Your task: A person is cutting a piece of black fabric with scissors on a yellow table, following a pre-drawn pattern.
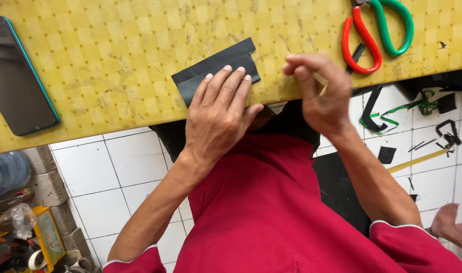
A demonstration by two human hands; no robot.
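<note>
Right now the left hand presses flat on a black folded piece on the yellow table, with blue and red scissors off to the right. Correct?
Nearly. The head view shows the scissors have green and red handles, not blue. The rest stands.

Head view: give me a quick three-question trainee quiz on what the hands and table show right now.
1. True or false: the left hand lies flat on the folded black piece on the yellow table.
2. What does the right hand pinch?
A. a thin pale stick
B. the scissors
C. the phone
3. What colours are the scissor handles?

Key
1. True; its fingers press on the piece near the table edge.
2. A; what the stick is exactly cannot be told.
3. One red, one green; the scissors lie untouched beyond the right hand.
</note>
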